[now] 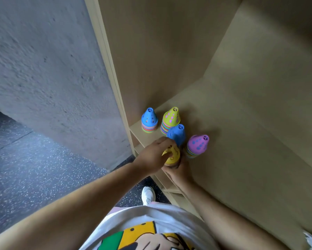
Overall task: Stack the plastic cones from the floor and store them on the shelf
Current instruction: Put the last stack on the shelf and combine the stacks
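Note:
Several stacks of plastic cones stand on the wooden shelf board (242,150). A blue-topped stack (149,120) is at the far left, a yellow-topped stack (170,120) beside it, a blue cone stack (177,134) in front and a purple-topped stack (197,146) to the right. Nearest me is a yellow-topped stack (172,156) at the shelf's front edge. My left hand (154,156) grips its top from the left. My right hand (178,171) holds its base from below and is partly hidden by it.
The shelf's side panel (151,60) rises at the left and its back panel (269,51) behind. A grey concrete wall (52,69) and speckled dark floor (34,168) lie left. Lower shelf edges (171,191) and a white shoe (148,195) show below.

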{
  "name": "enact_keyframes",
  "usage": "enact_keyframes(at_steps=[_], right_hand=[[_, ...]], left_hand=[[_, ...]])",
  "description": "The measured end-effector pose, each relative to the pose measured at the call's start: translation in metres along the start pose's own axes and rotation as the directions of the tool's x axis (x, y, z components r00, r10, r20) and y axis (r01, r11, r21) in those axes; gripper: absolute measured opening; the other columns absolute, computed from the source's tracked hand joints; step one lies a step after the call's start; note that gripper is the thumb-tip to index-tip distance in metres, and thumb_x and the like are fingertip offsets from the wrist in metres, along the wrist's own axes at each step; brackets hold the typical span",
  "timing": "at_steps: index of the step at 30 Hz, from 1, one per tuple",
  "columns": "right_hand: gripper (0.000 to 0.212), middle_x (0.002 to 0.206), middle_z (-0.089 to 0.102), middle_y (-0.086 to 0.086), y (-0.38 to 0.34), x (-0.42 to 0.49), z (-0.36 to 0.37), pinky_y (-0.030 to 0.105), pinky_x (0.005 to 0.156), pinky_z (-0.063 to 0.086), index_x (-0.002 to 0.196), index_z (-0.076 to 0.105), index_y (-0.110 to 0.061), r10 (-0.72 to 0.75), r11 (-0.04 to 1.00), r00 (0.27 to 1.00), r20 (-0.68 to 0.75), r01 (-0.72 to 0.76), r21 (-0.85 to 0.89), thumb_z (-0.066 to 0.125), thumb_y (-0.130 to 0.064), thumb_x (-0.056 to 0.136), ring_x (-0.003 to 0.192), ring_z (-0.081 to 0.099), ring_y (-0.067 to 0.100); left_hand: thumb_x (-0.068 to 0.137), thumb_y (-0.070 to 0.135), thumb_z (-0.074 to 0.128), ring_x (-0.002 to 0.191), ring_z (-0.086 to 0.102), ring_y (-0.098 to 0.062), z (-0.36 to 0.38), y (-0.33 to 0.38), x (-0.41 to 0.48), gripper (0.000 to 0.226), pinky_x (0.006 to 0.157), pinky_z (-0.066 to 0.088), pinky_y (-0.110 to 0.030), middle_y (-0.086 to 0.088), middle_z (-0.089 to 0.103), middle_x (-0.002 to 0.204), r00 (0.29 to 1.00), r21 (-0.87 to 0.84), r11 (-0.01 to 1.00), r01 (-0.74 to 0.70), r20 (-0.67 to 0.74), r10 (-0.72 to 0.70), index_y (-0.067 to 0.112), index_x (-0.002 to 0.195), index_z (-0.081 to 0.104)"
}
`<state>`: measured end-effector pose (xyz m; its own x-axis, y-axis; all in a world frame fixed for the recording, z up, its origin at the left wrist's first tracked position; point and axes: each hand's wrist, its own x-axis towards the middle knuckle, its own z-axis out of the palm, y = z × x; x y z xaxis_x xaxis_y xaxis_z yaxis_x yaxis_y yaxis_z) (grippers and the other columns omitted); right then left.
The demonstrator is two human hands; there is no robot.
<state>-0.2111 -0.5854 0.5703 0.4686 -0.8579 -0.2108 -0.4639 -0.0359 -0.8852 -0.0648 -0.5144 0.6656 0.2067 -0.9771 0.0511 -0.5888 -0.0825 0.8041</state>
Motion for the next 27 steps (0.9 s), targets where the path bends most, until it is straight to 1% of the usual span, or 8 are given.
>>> enact_keyframes(at_steps=[2, 4, 7, 11, 16, 20, 24, 27], right_hand=[[0.068, 0.107, 0.074, -0.006, -0.009, -0.007, 0.004, 0.046, 0.086, 0.057, 0.117, 0.058, -0.044, 0.012, 0.999, 1.0, 0.005, -0.012, 0.041, 0.091, -0.037, 0.058, 0.098, 0.072, 0.009], [0.067, 0.103, 0.075, -0.005, -0.025, -0.011, 0.008, 0.049, 0.085, 0.057, 0.114, 0.054, -0.049, 0.036, 0.995, 0.999, -0.008, -0.035, 0.093, 0.09, -0.036, 0.059, 0.093, 0.072, 0.012], [0.063, 0.092, 0.075, -0.002, -0.06, -0.01, 0.012, 0.049, 0.08, 0.058, 0.11, 0.054, -0.037, 0.034, 0.982, 0.999, 0.0, -0.033, 0.187, 0.089, -0.036, 0.058, 0.083, 0.073, 0.014], [0.059, 0.092, 0.075, -0.001, -0.108, 0.008, 0.019, 0.038, 0.078, 0.058, 0.112, 0.056, -0.02, -0.073, 0.963, 0.997, -0.006, 0.072, 0.259, 0.089, -0.032, 0.064, 0.084, 0.073, 0.013], [0.055, 0.096, 0.073, -0.003, -0.152, 0.048, 0.034, 0.046, 0.08, 0.058, 0.106, 0.057, -0.026, -0.165, 0.96, 0.984, -0.062, 0.175, 0.22, 0.085, -0.043, 0.062, 0.089, 0.072, 0.018], [0.06, 0.098, 0.072, 0.0, -0.176, 0.071, 0.042, 0.029, 0.078, 0.054, 0.111, 0.059, -0.015, -0.198, 0.957, 0.976, -0.093, 0.213, 0.198, 0.081, -0.041, 0.061, 0.089, 0.069, 0.016], [0.055, 0.103, 0.07, 0.001, -0.175, 0.085, 0.054, 0.004, 0.07, 0.04, 0.118, 0.06, -0.008, -0.162, 0.974, 0.982, -0.099, 0.175, 0.146, 0.086, -0.011, 0.07, 0.089, 0.063, 0.013], [0.056, 0.102, 0.066, -0.001, -0.162, 0.091, 0.066, -0.001, 0.07, 0.035, 0.12, 0.06, -0.008, -0.148, 0.982, 0.983, -0.105, 0.159, 0.103, 0.086, -0.01, 0.071, 0.09, 0.059, 0.011]], left_hand=[[0.09, 0.015, 0.071, 0.108, 0.057, -0.014, -0.009, 0.003, 0.0, 0.035, 0.095, 0.051, -0.04, 0.001, 0.059, 0.123, 0.999, -0.01, 1.0, 0.008, -0.042, -0.008, 0.017, 0.123, 0.061], [0.091, 0.019, 0.071, 0.105, 0.055, -0.009, -0.025, 0.012, 0.001, 0.035, 0.092, 0.052, -0.038, 0.003, 0.059, 0.123, 0.994, -0.009, 0.999, -0.043, -0.096, 0.042, 0.02, 0.124, 0.059], [0.094, 0.024, 0.07, 0.107, 0.058, -0.011, -0.057, 0.028, 0.005, 0.032, 0.091, 0.052, -0.038, 0.001, 0.062, 0.12, 0.977, 0.023, 0.988, -0.153, -0.149, 0.155, 0.018, 0.123, 0.06], [0.097, 0.025, 0.068, 0.112, 0.063, -0.02, -0.103, 0.039, 0.018, 0.031, 0.09, 0.054, -0.043, -0.002, 0.062, 0.123, 0.953, 0.081, 0.973, -0.215, -0.199, 0.227, 0.018, 0.125, 0.058], [0.097, 0.021, 0.068, 0.116, 0.063, -0.02, -0.145, 0.041, 0.04, 0.032, 0.093, 0.054, -0.045, 0.001, 0.062, 0.128, 0.924, 0.151, 0.965, -0.215, -0.29, 0.251, 0.016, 0.127, 0.058], [0.097, 0.02, 0.065, 0.119, 0.061, -0.023, -0.157, 0.036, 0.054, 0.034, 0.098, 0.052, -0.045, -0.002, 0.064, 0.132, 0.913, 0.213, 0.964, -0.158, -0.341, 0.224, 0.011, 0.13, 0.062], [0.096, 0.014, 0.062, 0.121, 0.057, -0.019, -0.156, 0.022, 0.059, 0.042, 0.099, 0.051, -0.033, -0.003, 0.057, 0.14, 0.928, 0.247, 0.965, -0.091, -0.329, 0.172, 0.011, 0.137, 0.059], [0.095, 0.006, 0.064, 0.127, 0.054, -0.02, -0.147, 0.009, 0.06, 0.048, 0.103, 0.045, -0.024, -0.006, 0.052, 0.144, 0.945, 0.258, 0.966, -0.028, -0.308, 0.11, 0.008, 0.142, 0.056]])
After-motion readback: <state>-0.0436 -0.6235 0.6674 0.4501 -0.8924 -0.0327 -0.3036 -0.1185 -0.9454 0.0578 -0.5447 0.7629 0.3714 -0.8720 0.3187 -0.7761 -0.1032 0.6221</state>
